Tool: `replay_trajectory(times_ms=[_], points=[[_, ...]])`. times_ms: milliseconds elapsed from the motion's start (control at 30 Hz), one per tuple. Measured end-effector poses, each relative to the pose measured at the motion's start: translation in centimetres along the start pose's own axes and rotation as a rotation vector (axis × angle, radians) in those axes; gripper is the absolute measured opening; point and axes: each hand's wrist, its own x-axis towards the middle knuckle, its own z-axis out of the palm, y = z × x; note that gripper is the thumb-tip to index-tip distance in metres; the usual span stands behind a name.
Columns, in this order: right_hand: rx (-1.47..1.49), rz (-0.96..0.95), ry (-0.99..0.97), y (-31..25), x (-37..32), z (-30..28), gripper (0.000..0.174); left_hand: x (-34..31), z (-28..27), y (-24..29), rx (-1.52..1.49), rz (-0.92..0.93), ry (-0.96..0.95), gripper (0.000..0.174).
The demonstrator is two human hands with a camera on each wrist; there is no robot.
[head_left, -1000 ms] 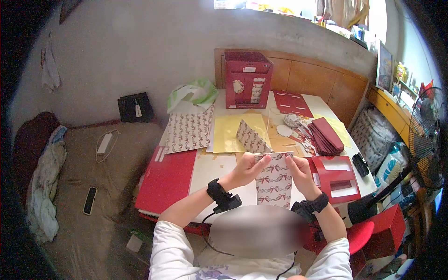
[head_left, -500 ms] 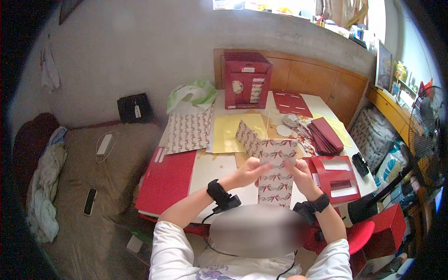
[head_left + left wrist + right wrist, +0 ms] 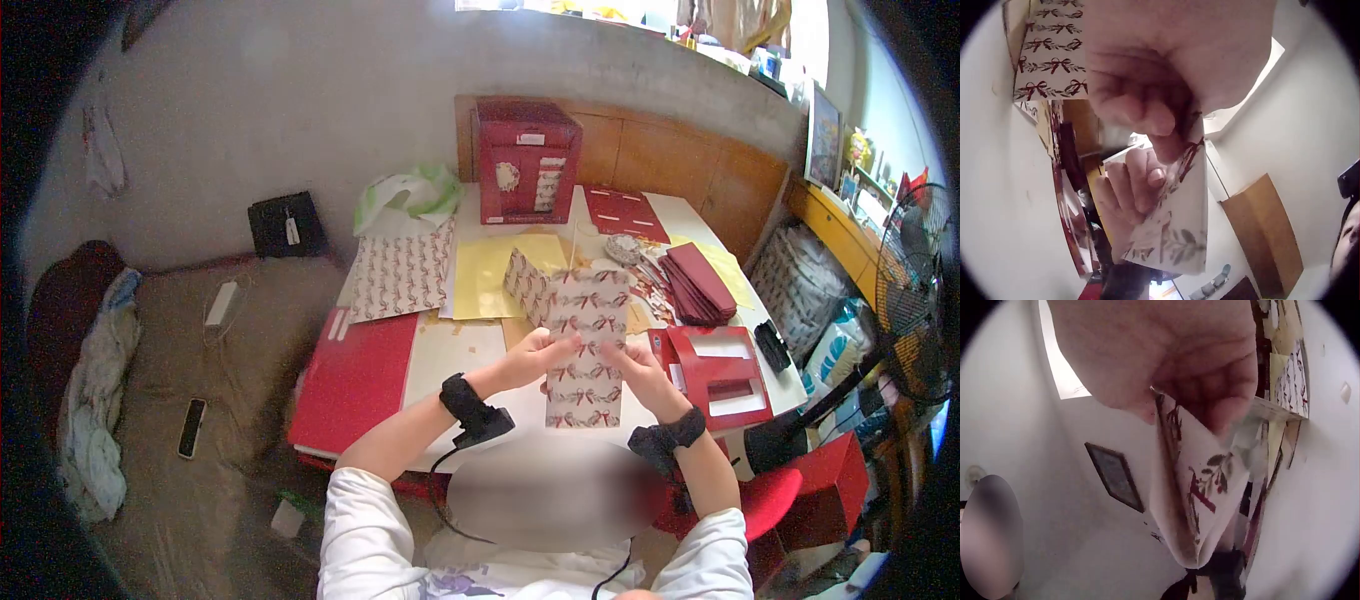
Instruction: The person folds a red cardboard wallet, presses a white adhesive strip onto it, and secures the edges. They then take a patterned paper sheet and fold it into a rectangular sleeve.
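A tall rectangular piece (image 3: 585, 385) printed with bows and wreaths stands upright between both hands, above the table's front part. The left hand (image 3: 535, 358) grips its left edge, thumb on the near face and fingers behind. From the right side the right hand (image 3: 650, 378) pinches it the same way. In the left wrist view, the left hand's curled fingers (image 3: 1147, 119) lie against the printed piece (image 3: 1179, 219). The right wrist view shows the piece (image 3: 1200, 481) folded under the right hand (image 3: 1166, 356). Another folded printed piece (image 3: 526, 284) stands just behind, at left.
On the white table (image 3: 455, 365) are a red box (image 3: 527, 165), a printed sheet (image 3: 402, 272), a yellow sheet (image 3: 500, 270), stacked dark red pieces (image 3: 697, 284), a red window frame (image 3: 715, 380) and a red panel (image 3: 355, 370). A fan (image 3: 915, 290) stands at right.
The held printed piece has risen, so more of it shows above the hands. Both hands now grip it lower along its sides. The head view has tilted slightly.
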Motion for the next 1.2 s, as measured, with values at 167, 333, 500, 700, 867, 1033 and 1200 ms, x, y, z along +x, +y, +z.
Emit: replay_trajectory(times_ms=[167,333,500,700,867,1033,1200], points=[[0.022,-0.017,-0.001,-0.2,0.6,-0.9,0.038,-0.4,0.4,0.4,0.057,-0.090,-0.120,0.036],[-0.087,0.008,-0.034,0.7,0.6,-1.2,0.039,0.2,-0.7,0.1,0.094,-0.119,-0.079,0.040],[-0.078,0.047,-0.055,0.0,-0.1,-0.2,0.041,0.3,-1.2,0.3,0.103,-0.096,-0.107,0.039],[-0.040,0.100,-0.018,-0.6,0.1,-0.7,0.043,0.0,-1.0,1.5,0.194,-0.280,-0.323,0.039],[-0.157,0.085,-0.090,-0.2,0.0,-1.5,0.052,0.0,-0.9,1.5,0.189,-0.256,-0.280,0.041],[-0.179,0.151,-0.183,-1.0,-0.7,-0.9,0.055,-0.1,-0.8,1.8,0.164,-0.219,-0.238,0.041],[-0.071,0.143,-0.060,-0.8,-1.1,-1.0,0.051,0.0,-1.1,1.3,0.115,-0.177,-0.355,0.046]])
